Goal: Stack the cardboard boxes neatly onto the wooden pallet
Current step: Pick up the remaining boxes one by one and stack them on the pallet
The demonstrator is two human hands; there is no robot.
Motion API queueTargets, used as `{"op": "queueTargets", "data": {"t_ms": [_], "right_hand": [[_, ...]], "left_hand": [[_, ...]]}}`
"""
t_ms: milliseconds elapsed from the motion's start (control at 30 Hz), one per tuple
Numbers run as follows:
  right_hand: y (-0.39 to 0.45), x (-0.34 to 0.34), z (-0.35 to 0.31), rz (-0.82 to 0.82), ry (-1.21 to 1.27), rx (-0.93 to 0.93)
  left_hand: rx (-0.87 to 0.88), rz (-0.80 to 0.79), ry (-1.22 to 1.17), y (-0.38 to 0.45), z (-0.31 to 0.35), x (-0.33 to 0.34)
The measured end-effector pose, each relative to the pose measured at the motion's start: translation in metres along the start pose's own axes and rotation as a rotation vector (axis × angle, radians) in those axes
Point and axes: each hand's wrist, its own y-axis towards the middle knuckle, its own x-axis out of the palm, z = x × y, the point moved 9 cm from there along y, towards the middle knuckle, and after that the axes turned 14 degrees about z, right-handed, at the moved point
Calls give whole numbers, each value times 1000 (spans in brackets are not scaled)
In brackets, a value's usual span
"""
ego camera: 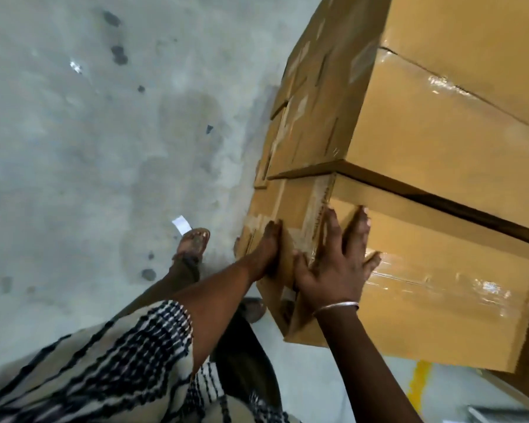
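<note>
A tall stack of brown cardboard boxes fills the right side. The nearest box (434, 279), sealed with clear tape, sits at the stack's near corner, a dark gap between it and the box (425, 123) beside it. My left hand (264, 254) presses flat against its side face, fingers straight. My right hand (336, 264) lies spread over its top edge near the corner, fingers straight, a thin bangle on the wrist. Lower boxes (290, 96) show down the stack's side. The wooden pallet is hidden from view.
Grey stained concrete floor (104, 148) spreads to the left. My sandalled foot (193, 242) stands close to the stack's base, beside a white paper scrap (180, 225). A yellow floor mark (419, 380) shows under the near box.
</note>
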Motion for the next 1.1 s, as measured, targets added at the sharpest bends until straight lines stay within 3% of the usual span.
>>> {"op": "queueTargets", "data": {"t_ms": [100,200,433,567,667,733,833,967,1100], "right_hand": [[-2,-3,3,49,17,30],[-3,-3,1,75,15,16],[1,-7,-4,113,76,59],[21,-44,-18,305,309,1],[42,-80,-35,435,415,-85],[60,-102,-44,474,411,-135],[90,-117,-50,411,338,-124],[131,-115,-48,254,201,-69],[162,-104,-46,124,65,12]], "left_hand": [[26,44,-7,27,-18,8],[-12,-25,-58,33,-20,15],[49,-94,112,28,0,9],[132,69,-100,13,43,-8],[297,217,-73,6,77,-19],[359,197,-88,19,93,-7],[403,149,-84,67,111,12],[292,8,-119,3,168,25],[143,-31,-90,30,186,34]]}}
